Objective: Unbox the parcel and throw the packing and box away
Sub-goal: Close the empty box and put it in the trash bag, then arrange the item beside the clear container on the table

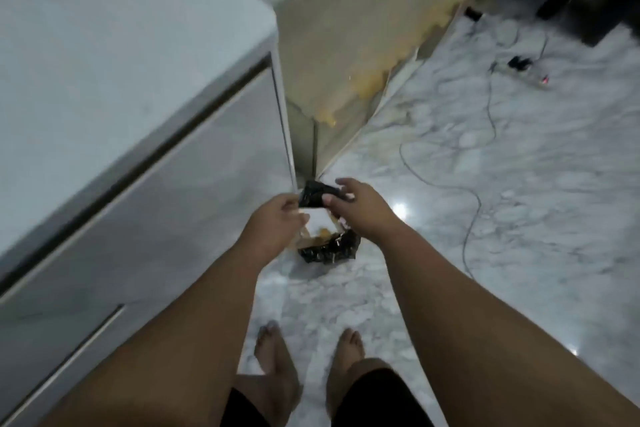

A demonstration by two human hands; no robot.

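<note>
head view: both arms reach out over a marbled floor (450, 184). the left hand (273, 218) and right hand (356, 204) pinch a small black wrapped packet (313, 196) between them, left at its 9 o'clock edge, right at 3 o'clock. below, toward 6 o'clock, a bin with a black liner (329, 248) sits on the floor, holding what may be brown cardboard; blur prevents certainty. a white cabinet (121, 114) stands at 9 o'clock.
</note>
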